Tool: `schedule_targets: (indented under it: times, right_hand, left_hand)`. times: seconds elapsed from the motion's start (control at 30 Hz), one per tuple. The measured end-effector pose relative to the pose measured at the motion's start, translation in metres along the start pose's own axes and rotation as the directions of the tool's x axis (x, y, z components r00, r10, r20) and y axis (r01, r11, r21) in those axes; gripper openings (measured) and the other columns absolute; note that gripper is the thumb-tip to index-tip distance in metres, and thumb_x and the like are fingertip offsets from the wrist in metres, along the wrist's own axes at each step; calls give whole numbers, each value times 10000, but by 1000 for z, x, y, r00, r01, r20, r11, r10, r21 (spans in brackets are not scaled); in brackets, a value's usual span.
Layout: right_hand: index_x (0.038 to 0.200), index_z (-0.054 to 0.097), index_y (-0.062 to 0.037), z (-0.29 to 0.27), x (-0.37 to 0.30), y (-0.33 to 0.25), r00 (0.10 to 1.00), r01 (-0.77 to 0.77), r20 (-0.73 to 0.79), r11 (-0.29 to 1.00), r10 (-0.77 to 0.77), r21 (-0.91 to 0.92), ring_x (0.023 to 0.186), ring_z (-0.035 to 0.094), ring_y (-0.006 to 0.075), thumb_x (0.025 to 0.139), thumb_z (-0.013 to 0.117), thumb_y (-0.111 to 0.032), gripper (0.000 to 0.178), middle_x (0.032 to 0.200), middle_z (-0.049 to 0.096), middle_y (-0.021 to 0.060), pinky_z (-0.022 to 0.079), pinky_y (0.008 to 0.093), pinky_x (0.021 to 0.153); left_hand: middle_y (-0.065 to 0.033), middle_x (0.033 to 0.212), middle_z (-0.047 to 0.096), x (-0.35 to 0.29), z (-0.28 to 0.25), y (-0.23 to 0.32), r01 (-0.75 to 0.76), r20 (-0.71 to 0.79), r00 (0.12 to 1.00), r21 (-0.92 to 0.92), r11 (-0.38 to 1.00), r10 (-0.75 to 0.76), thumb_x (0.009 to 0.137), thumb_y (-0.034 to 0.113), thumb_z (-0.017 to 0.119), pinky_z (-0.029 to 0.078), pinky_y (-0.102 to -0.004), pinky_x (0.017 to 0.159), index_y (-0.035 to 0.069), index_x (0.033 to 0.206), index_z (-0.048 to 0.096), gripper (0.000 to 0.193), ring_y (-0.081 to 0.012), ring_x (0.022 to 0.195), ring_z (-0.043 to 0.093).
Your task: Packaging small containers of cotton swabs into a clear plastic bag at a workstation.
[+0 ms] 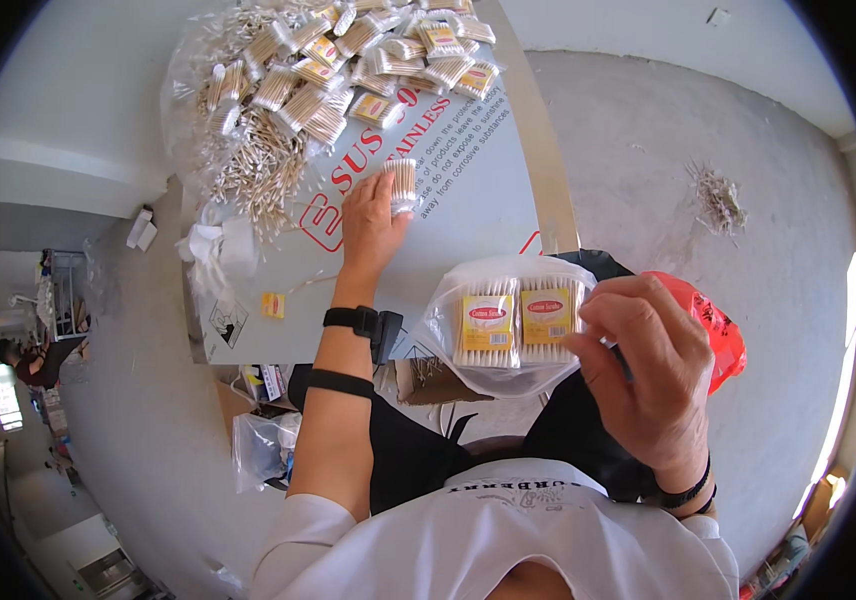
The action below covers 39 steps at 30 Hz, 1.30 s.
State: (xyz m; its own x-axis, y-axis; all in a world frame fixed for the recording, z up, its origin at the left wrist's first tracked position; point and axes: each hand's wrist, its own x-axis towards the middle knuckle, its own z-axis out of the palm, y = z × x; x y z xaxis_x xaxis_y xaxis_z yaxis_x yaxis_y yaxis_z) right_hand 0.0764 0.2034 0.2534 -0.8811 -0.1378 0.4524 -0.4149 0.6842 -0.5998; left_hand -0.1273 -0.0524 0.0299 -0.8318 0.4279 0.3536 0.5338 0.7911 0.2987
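My left hand (372,222) reaches over the metal-topped table and grips a small pack of cotton swabs (403,182) between thumb and fingers. In front of me, by the table's near right edge, a clear plastic bag (463,285) gapes upward. Two packs of cotton swabs with yellow labels, a left pack (488,328) and a right pack (548,318), lie in it side by side. My right hand (651,365) hovers at the bag's right rim, fingers curled and thumb a little apart from them. Nothing shows between those fingertips.
Many swab packs (373,108) and loose cotton swabs (266,165) heap at the table's far left. A yellow label (273,305) and crumpled white plastic (223,248) lie nearer. Beside my right hand is a red plastic bag (718,335); swabs litter the floor (628,150) at right.
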Motion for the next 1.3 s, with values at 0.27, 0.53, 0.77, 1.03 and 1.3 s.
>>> schedule_targets:
  times: [0.27,0.53,0.77,1.03,1.3]
  right_hand:
    - [920,594,11,-5,-11,9,979,-165,-129,985,159,-43,707,637,314,807,767,-35,212,961,633,153,518,366,582]
    - [963,586,5,-17,-22,13,829,-530,97,829,551,-178,577,616,352,802,804,-217,350,674,626,151,490,424,554]
    - [898,584,42,1,-24,18,837,-546,67,828,542,127,600,623,389,817,600,1,92,655,610,201,493,421,566]
    - [904,575,29,12,-26,19,820,-556,34,782,571,283,541,608,280,820,676,-35,146,616,577,153,482,351,544]
    - [1000,593,4,17,-20,28,829,-559,48,823,557,102,593,598,237,782,822,-193,373,704,599,94,488,345,577]
  left_hand:
    - [-160,960,723,16,-30,-3,434,117,793,-797,421,-597,980,109,606,550,-311,582,-54,1087,616,195,-227,753,720]
    - [-110,1022,704,7,-172,95,47,-29,988,-874,484,-149,1002,72,577,503,-238,580,-64,1220,619,261,-125,754,668]
    - [-99,977,649,-8,-173,182,-77,249,917,-654,752,310,887,-96,608,510,-255,631,-4,1251,627,376,-151,768,657]
    - [-114,1006,629,1,-137,194,-310,112,908,-468,827,404,802,33,777,534,-328,604,3,1118,663,337,-226,699,655]
    - [-115,1010,637,2,-137,184,-456,-34,881,-322,830,471,757,42,819,509,-297,553,1,1026,687,303,-174,603,623]
